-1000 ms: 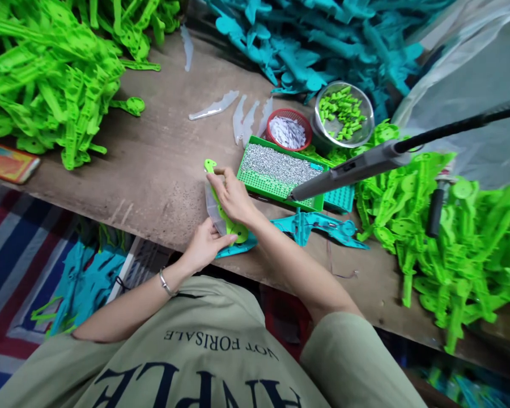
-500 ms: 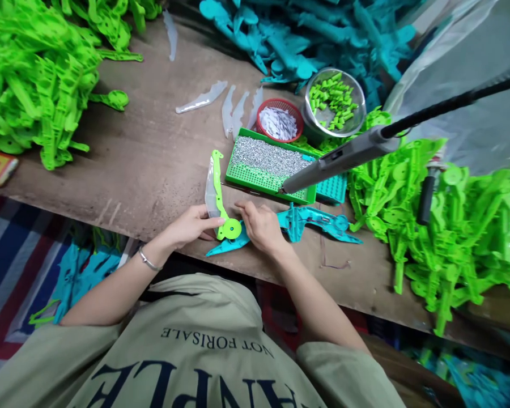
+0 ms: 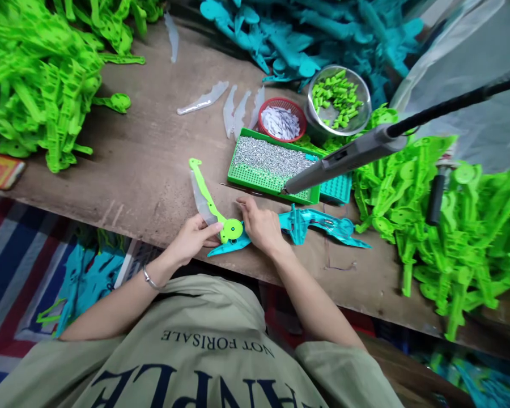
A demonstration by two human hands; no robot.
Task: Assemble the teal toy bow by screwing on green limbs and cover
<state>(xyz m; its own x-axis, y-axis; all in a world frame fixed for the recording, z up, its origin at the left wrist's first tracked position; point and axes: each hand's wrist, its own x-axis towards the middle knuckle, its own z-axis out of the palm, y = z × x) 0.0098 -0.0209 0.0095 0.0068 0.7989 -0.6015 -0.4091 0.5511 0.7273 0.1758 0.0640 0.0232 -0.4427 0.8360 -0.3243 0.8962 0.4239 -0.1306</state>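
Between the thumb and fingers of my left hand (image 3: 190, 238) is a lime-green plastic arm (image 3: 232, 230) with a round disc end. A translucent curved blade (image 3: 200, 199) lies along its side, and the arm tilts up and to the left. The disc lies over the left part of a long teal plastic piece (image 3: 298, 224) on the table. My right hand (image 3: 263, 228) is closed over the middle of that teal piece, its index finger bent near the disc. The palm hides part of the teal piece.
Beyond my hands stand a green tray (image 3: 276, 198) of small metal pieces, a red basket (image 3: 283, 137) of white strips and a clear bowl (image 3: 311, 107) of green bits. An electric screwdriver (image 3: 344, 161) hangs over the tray. Green parts (image 3: 463, 226) heap up right, more at left.
The green arm with its clear blade has swung to the left about its disc end, with my left hand turning along. My right hand stays on the teal piece.
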